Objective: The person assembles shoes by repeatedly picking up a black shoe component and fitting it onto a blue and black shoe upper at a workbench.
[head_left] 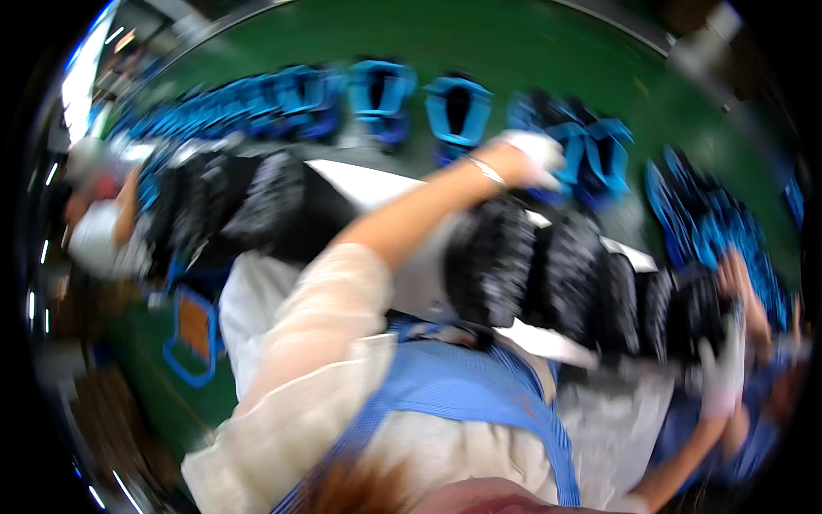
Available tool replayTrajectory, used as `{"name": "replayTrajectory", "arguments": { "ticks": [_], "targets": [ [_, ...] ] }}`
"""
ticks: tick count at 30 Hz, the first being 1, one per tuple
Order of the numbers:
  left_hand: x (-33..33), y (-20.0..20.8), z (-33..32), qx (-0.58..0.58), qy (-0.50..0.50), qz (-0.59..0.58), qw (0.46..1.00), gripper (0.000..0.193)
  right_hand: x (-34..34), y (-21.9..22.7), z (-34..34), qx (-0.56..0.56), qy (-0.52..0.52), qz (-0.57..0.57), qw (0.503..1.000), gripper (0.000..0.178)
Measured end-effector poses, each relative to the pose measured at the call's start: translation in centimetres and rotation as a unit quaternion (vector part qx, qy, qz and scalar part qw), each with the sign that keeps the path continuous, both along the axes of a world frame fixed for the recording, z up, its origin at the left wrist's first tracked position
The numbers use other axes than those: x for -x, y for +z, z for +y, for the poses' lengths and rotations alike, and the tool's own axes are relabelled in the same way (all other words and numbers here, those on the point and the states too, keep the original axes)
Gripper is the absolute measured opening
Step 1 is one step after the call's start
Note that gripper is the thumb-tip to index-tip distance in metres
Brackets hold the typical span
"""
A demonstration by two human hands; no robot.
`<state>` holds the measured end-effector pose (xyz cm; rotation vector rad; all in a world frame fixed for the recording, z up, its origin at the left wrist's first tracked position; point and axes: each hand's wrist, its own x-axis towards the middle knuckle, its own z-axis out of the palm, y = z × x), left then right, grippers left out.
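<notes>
My left arm reaches across the white work surface (385, 184). The white-gloved left hand (533, 158) is beside blue strapped pieces (586, 158) with dark centres; motion smears its fingers, so its grip and any contact are unclear. Below that hand stands a row of black, ridged, curved pieces (569, 274), too blurred to name. My right hand (723, 368), also in a white glove, is at the far right, beside the last black piece (695, 317). Its thumb stands apart from its outstretched fingers, and nothing shows in it. Whether it touches the piece is unclear.
More blue strapped pieces (248, 103) line the far side, and others cluster at right (728, 231). Black pieces (274, 201) also stand to the left. A co-worker's bare hand (747, 291) is close to my right hand. Another person (107, 223) is at left, near a blue-framed stool (193, 334).
</notes>
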<state>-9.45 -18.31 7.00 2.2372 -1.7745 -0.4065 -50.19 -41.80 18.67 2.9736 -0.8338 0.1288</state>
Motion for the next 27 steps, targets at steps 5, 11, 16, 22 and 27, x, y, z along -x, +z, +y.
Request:
{"name": "replayTrajectory", "arguments": {
  "ticks": [5, 11, 16, 22, 27],
  "targets": [
    [1.6, 0.2, 3.0, -0.012, 0.095, 0.026, 0.995, 0.035, 2.5, 1.4, -2.6, -0.061, -0.066, 0.096, 0.991, 0.063],
    [1.0, -1.9, 3.0, 0.021, 0.106, 0.075, 0.991, 0.034, -2.4, 2.9, 0.7, -0.015, 0.010, 0.139, 0.990, 0.058],
    [1.2, -2.0, 3.4, -0.005, 0.127, 0.101, 0.987, 0.044, -0.9, 0.6, -3.5, 0.003, 0.047, 0.104, 0.993, 0.061],
    [1.1, -2.9, 4.2, 0.024, 0.137, 0.109, 0.984, 0.045, -3.4, 3.8, 0.7, -0.032, 0.034, 0.132, 0.990, 0.056],
    [1.1, -2.2, 4.8, 0.032, 0.141, 0.114, 0.983, 0.046, -3.3, 5.5, 1.5, -0.095, -0.005, 0.118, 0.988, 0.061]
  ]
}}
